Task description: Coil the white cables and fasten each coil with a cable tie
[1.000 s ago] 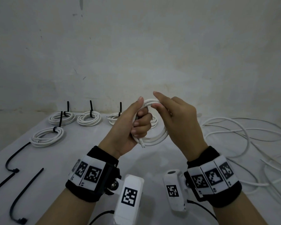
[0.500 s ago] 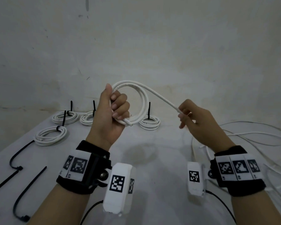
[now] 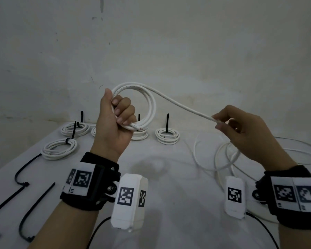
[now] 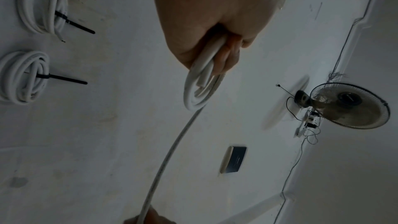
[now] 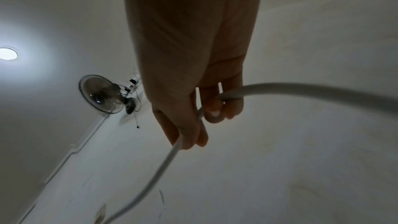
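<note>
Two hands work one white cable above the desk in the head view: the left hand has its grip curled round a raised coil in front of the tied coils, and the right hand pinches the strand running out from that coil. From the left wrist, fingers clamp the coil's loops, with tied coils off to its side. From the right wrist, fingertips nip the cable passing through the hand.

The white table bears tied coils, loose black cable ties and slack white cable.
</note>
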`<control>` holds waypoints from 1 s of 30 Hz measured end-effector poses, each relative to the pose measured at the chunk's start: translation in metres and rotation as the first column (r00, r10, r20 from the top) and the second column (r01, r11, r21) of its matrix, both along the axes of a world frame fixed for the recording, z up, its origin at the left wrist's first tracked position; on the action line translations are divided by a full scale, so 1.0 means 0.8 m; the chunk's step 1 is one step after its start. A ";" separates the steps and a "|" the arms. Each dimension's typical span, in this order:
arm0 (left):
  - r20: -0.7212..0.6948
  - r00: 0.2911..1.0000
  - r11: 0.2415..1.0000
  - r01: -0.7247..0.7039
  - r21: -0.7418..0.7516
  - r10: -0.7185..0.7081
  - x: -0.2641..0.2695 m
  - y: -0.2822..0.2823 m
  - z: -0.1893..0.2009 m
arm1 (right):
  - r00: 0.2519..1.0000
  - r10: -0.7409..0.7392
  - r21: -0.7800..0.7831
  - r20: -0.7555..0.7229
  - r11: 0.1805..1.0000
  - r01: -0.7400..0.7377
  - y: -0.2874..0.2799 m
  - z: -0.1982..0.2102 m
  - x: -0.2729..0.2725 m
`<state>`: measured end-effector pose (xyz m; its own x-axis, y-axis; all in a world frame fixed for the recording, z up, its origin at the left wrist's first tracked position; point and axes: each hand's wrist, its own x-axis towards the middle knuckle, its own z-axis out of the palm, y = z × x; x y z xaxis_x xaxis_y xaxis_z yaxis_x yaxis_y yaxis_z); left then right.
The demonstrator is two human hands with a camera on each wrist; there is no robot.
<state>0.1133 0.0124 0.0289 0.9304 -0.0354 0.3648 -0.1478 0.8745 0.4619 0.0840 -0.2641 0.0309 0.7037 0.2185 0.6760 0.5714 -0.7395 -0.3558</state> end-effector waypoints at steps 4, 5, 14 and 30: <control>-0.005 1.000 0.999 -0.021 0.027 0.022 0.000 -0.003 0.000 | 0.997 0.046 -0.234 0.060 0.972 -0.031 0.013 0.015 -0.014; -0.005 1.000 0.999 -0.030 0.045 0.030 0.000 -0.004 -0.001 | 0.997 0.070 -0.276 0.033 0.959 -0.058 0.022 0.016 -0.016; 0.027 0.996 0.915 -0.093 0.393 0.090 -0.005 -0.033 -0.011 | 0.960 0.279 -0.381 -0.016 0.886 -0.264 0.092 0.006 -0.039; -0.112 0.934 0.706 0.331 0.626 -0.339 -0.031 -0.072 -0.025 | 0.905 0.177 -0.019 0.387 0.983 -0.183 0.083 0.001 -0.022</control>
